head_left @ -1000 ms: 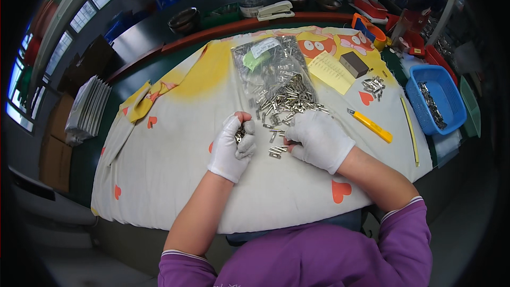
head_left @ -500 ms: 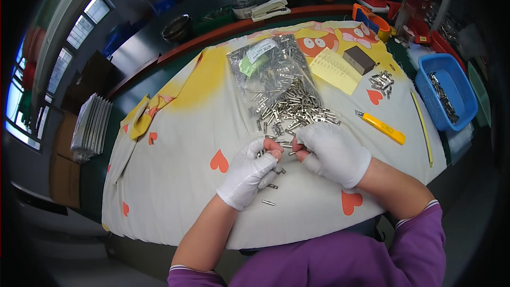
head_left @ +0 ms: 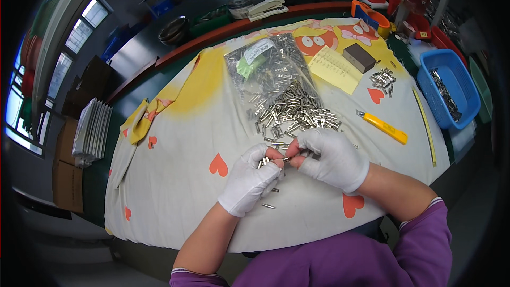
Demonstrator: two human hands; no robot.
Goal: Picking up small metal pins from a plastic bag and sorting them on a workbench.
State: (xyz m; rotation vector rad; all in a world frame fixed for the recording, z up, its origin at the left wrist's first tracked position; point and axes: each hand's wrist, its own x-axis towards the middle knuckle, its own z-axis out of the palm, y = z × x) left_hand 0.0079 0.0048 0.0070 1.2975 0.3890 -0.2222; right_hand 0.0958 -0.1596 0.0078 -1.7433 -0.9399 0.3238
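Note:
My left hand (head_left: 248,179), in a white glove with bare fingertips, is closed on several small silvery metal pieces (head_left: 263,162). My right hand (head_left: 333,160), gloved the same way, pinches one small metal piece (head_left: 287,159) against the left fingertips. What these parts are exactly is too small to tell. Just beyond both hands, a heap of like metal pieces (head_left: 297,109) spills out of a clear plastic bag (head_left: 254,82). A single loose piece (head_left: 268,206) lies on the patterned cloth (head_left: 175,191) below the left hand, and another is partly beside its palm.
On the right lie a yellow utility knife (head_left: 383,128), a small pile of metal pieces (head_left: 382,78), a dark block (head_left: 359,57), a yellow note (head_left: 334,69) and a narrow yellow strip (head_left: 425,122). A blue basket (head_left: 449,87) stands past them. Stacked white sheets (head_left: 91,133) are at left.
My hands have come together: the piece in my right fingertips now meets my left fingertips, where a gap showed before. The view has shifted slightly.

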